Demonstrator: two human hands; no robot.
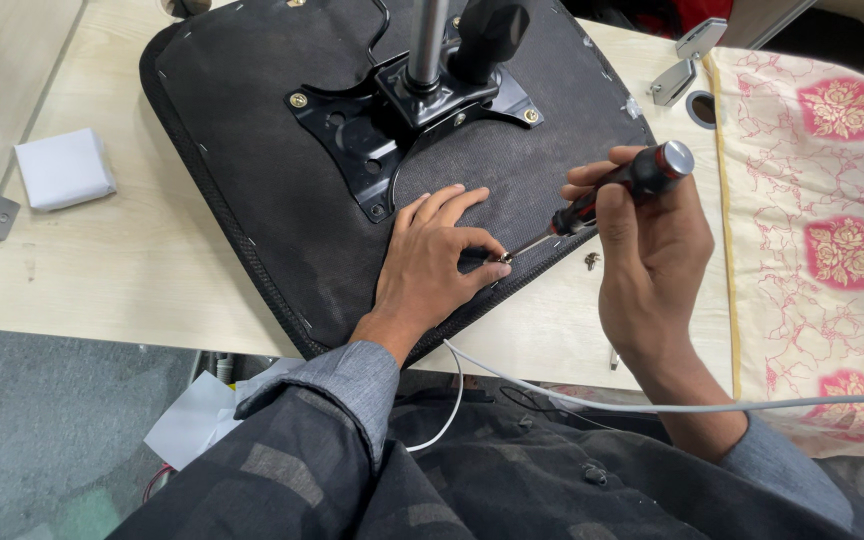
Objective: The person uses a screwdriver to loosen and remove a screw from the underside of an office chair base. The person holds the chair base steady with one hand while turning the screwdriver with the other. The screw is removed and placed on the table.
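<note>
From the head camera, looking down, an upturned chair seat [282,170] is lying on the pale wooden surface [132,270], its dark fabric underside facing up and its near right edge sitting directly under both hands. The left hand [432,265] is resting flat on that fabric near the edge, its thumb and forefinger pinching together on a small screw [505,258] and steadying it against the seat. The right hand [652,255] is hovering just right of the seat edge, its fingers wrapping tightly around the black and red handle of a screwdriver [612,195], whose thin shaft is angling down and left so that the tip is meeting the screw. The seat is showing a rounded outline with a mesh-textured rim and a line of staples along its border. A black metal mounting plate [392,125] is sitting bolted at the seat's middle, with brass-coloured bolts at its corners and a silvery column [428,40] rising from it at the far side. Another small screw [592,260] is lying loose on the surface between the hands. A white box [64,168] is sitting well apart at the left, and a cream cloth with red flowers [822,230] is covering the right.
</note>
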